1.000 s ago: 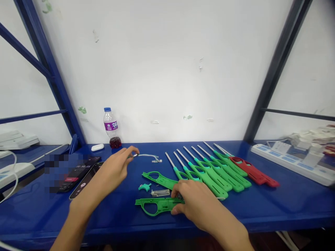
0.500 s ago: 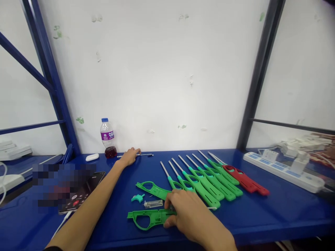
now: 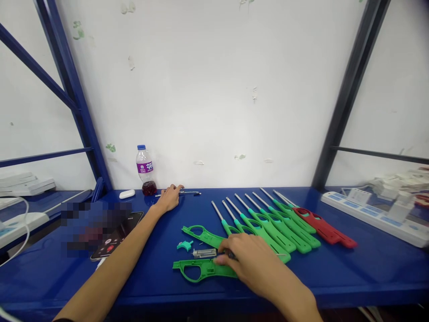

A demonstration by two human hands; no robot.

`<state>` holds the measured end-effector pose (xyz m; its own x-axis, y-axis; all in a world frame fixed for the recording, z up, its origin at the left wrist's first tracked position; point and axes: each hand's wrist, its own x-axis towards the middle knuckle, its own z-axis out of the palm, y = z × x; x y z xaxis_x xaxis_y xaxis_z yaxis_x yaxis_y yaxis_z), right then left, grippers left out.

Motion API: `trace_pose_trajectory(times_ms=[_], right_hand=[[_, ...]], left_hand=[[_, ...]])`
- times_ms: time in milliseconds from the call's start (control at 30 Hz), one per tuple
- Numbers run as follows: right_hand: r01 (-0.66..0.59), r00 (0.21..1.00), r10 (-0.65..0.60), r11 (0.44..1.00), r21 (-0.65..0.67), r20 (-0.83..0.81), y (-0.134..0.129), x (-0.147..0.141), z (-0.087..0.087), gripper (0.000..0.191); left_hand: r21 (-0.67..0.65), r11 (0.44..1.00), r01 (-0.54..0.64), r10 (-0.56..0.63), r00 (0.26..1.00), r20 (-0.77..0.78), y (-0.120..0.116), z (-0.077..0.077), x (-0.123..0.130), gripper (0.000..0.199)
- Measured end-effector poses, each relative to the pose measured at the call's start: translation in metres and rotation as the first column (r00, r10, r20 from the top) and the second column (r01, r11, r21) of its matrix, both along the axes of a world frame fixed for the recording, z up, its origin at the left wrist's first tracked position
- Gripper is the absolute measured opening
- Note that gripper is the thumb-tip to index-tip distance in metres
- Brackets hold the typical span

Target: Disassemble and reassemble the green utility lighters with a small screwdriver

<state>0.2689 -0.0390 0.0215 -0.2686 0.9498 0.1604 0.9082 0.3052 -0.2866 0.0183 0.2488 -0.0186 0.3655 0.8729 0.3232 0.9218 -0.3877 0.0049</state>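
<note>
Near the wall my left hand (image 3: pixel 170 197) rests with its fingers around a thin metal rod (image 3: pixel 191 193) that lies on the blue table. At the front, my right hand (image 3: pixel 246 257) is closed on a dark-handled tool with a thin shaft, partly hidden by the palm. Beside its fingers are two open green lighter shell halves (image 3: pixel 192 270), one above the other. Between them lie a clear fuel tank (image 3: pixel 204 253) and a teal trigger (image 3: pixel 185 245). A row of several green lighters (image 3: pixel 268 230) stretches to the right, ending at a red one (image 3: pixel 323 227).
A bottle with dark red drink (image 3: pixel 146 172) stands by the wall, with a white case (image 3: pixel 127 194) beside it. A phone (image 3: pixel 117 237) lies at the left. On the right is a white power strip (image 3: pixel 375 217) with plugs; shelf posts rise at both sides.
The whole view has shifted, so things appear slightly right and higher. My right hand's fingers have lifted off the lower green shell half. My left hand remains at the rod.
</note>
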Motion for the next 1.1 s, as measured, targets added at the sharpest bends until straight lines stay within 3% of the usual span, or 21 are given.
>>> trace_pose_trajectory(times_ms=[133, 267, 367, 467, 567, 633, 733, 833, 967, 1100], right_hand=[[0.022, 1.0, -0.023, 0.991, 0.132, 0.008, 0.008, 0.002, -0.002, 0.025], [0.055, 0.997, -0.062, 0.99, 0.126, 0.05, 0.021, -0.002, -0.013, 0.017], [0.064, 0.994, -0.074, 0.991, 0.119, 0.081, 0.027, -0.005, -0.02, 0.012], [0.068, 0.992, -0.081, 0.99, 0.127, 0.1, 0.028, -0.007, -0.022, 0.014], [0.078, 0.991, -0.093, 0.987, 0.14, 0.1, 0.029, -0.006, -0.018, 0.018], [0.101, 0.99, -0.113, 0.984, 0.145, 0.081, 0.027, -0.002, -0.013, 0.025], [0.122, 0.991, -0.128, 0.982, 0.144, 0.033, 0.02, 0.01, -0.004, 0.024], [0.056, 0.992, -0.04, 0.99, 0.131, -0.122, 0.007, 0.021, 0.007, 0.023], [-0.087, 0.931, 0.102, 0.995, 0.056, -0.351, -0.002, 0.025, 0.015, 0.026], [-0.15, 0.886, 0.125, 0.988, -0.021, -0.446, 0.002, 0.023, 0.015, 0.032]], left_hand=[[0.066, 0.998, -0.01, 0.004, 0.996, 0.085, -0.008, 0.003, 0.006, 0.041], [0.174, 0.985, 0.011, -0.048, 0.977, 0.207, -0.026, 0.027, 0.022, 0.043], [0.268, 0.961, 0.068, -0.15, 0.942, 0.299, -0.056, 0.056, 0.037, 0.045], [0.337, 0.927, 0.163, -0.286, 0.889, 0.357, -0.106, 0.074, 0.043, 0.046], [0.344, 0.91, 0.231, -0.363, 0.845, 0.393, -0.163, 0.064, 0.035, 0.036], [0.34, 0.915, 0.216, -0.356, 0.829, 0.432, -0.196, 0.045, 0.026, 0.032], [0.331, 0.923, 0.194, -0.345, 0.797, 0.495, -0.229, 0.016, 0.014, 0.048], [0.326, 0.898, 0.294, -0.413, 0.82, 0.396, -0.242, 0.004, 0.006, 0.057], [0.371, 0.886, 0.278, -0.415, 0.834, 0.364, -0.242, 0.01, -0.006, 0.045], [0.418, 0.851, 0.318, -0.46, 0.836, 0.3, -0.234, 0.016, -0.022, 0.029]])
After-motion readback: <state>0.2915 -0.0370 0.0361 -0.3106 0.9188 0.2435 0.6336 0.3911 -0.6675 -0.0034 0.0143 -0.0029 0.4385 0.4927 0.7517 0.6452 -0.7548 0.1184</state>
